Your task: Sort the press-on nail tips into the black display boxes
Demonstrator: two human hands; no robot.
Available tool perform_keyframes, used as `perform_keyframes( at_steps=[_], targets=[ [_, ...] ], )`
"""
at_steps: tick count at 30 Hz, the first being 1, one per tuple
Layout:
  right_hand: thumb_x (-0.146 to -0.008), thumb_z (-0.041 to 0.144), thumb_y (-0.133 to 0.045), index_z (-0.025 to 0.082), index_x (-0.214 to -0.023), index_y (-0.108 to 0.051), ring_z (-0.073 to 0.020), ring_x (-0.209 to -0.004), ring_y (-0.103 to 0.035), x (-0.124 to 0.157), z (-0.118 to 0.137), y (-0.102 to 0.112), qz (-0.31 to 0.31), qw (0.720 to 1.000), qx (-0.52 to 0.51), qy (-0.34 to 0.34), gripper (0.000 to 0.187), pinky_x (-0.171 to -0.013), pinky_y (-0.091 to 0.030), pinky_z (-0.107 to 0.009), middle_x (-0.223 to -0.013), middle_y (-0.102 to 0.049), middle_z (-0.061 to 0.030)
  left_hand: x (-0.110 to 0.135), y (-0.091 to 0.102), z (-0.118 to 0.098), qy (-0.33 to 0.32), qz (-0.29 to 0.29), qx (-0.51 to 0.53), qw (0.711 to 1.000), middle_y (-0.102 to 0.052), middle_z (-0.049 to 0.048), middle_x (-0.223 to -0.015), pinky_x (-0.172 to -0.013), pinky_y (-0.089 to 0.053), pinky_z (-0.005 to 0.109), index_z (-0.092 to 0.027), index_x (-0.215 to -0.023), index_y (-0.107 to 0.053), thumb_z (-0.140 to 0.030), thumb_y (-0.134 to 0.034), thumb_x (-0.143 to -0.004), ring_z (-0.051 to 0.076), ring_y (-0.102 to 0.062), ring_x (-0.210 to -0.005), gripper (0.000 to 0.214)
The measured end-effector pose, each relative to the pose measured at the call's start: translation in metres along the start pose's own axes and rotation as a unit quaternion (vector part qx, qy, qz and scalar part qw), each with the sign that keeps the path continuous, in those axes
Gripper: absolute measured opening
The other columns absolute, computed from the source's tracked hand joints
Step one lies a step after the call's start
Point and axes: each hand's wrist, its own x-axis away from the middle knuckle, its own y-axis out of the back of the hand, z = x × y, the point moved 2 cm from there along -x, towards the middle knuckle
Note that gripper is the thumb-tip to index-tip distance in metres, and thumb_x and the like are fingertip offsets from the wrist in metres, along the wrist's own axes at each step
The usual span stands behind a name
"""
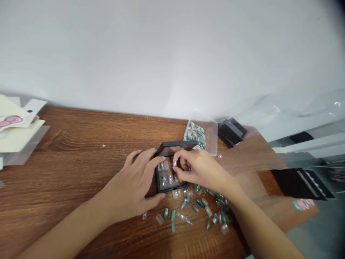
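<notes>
A small black case (159, 181) with a raised lid lies on the wooden table, several clear false nails (165, 179) inside it. My left hand (140, 180) grips the case at its left side, index finger by the lid's hinge and thumb at the front corner. Over the case's right half, my right hand (198, 167) is closed in a pinch on a shiny pale false nail (175, 163). Part of the case's inside is hidden behind my right fingers. Loose green and clear false nails (188, 200) are scattered in front of the case.
Behind my right hand stands a clear plastic box (212, 138) with many green nails. Black cases (232, 131) are stacked to its right, near clear plastic film (258, 151). Cards and plastic sleeves (21, 133) lie at the far left. A white wall (121, 54) backs the table.
</notes>
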Motion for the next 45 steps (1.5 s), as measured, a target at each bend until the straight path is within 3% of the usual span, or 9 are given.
perform_keyframes(
  at_steps=[45],
  targets=[
    [-0.095, 0.028, -0.065, 0.019, -0.112, -0.071, -0.0146, -0.068, -0.065, 0.018, -0.018, 0.007, -0.023, 1.0, 0.005, 0.006, 0.02, -0.065, -0.045, -0.027, -0.08, -0.072, -0.0006, 0.001, 0.0, 0.0, -0.007, -0.007, -0.021, 1.0, -0.05, 0.0242, -0.142, -0.113, -0.03, 0.057, -0.008, -0.14, -0.038, -0.051, -0.062, -0.088, 0.038, -0.042, -0.138, 0.072]
  ],
)
